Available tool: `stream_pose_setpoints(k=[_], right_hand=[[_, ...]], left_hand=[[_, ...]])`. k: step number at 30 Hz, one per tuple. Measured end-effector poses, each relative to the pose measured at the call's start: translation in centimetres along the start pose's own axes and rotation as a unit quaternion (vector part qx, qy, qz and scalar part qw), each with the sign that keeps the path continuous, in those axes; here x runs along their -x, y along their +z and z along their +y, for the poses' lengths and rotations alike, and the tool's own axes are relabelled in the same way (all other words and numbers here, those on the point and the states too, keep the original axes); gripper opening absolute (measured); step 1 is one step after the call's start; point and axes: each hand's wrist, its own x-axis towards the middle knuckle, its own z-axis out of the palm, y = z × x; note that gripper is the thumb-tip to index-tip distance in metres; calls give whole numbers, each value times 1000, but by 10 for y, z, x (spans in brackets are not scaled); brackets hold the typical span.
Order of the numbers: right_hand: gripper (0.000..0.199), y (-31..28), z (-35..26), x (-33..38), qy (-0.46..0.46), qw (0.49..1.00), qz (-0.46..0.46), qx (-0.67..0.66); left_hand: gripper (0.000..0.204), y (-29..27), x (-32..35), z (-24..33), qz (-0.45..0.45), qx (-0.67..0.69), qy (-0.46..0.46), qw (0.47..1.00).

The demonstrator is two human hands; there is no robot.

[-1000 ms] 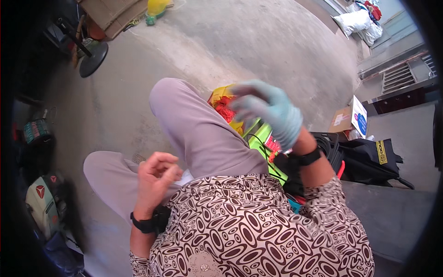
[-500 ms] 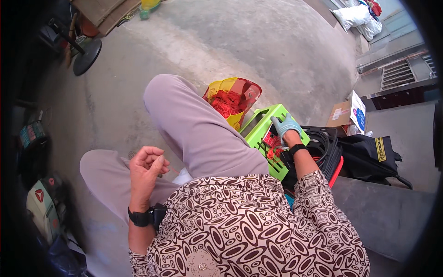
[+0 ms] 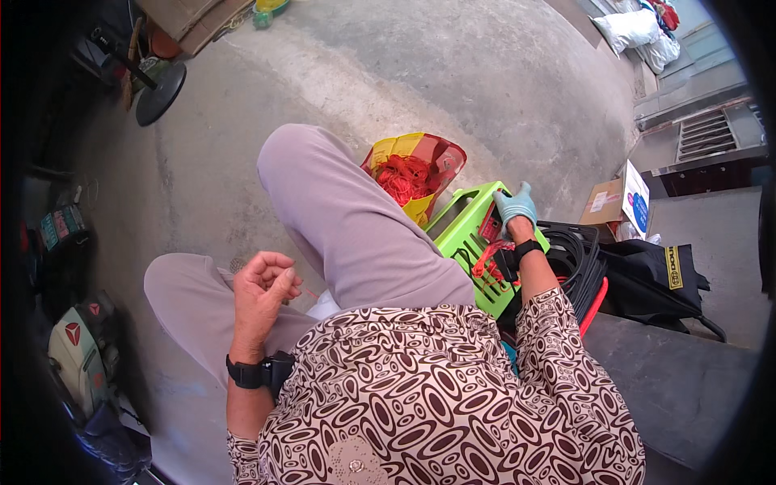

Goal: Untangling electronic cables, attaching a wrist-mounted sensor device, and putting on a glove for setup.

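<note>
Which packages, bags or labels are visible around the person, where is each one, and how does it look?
Plastic bag: beside the raised knee, red and yellow, open, red strands inside.
Cardboard box: far right on the floor, brown with a white and blue printed side.
Black bag: right of the cable coil, with a yellow label.
White sacks: top right corner, lumpy.

A bright green plastic crate (image 3: 469, 242) with slotted sides sits tilted on the concrete, just right of the person's raised knee. Red pieces (image 3: 491, 259) lie inside it; what they are cannot be told. Touching its upper left corner stands an open yellow-and-red bag (image 3: 420, 162), filled with a tangle of red strands (image 3: 402, 178).
</note>
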Motion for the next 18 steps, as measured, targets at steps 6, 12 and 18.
stream_pose_setpoints(k=[6,12,18], right_hand=[[60,35,61,-40,-48,993,-30,-103],[38,44,88,-24,15,976,-89,-199],[15,46,100,1,78,891,-218,-391]], left_hand=[[13,3,-3,0,-11,-12,-9,1000],[13,2,-3,0,-16,-25,-3,1000],[13,0,-2,-3,-11,-16,-9,1000]])
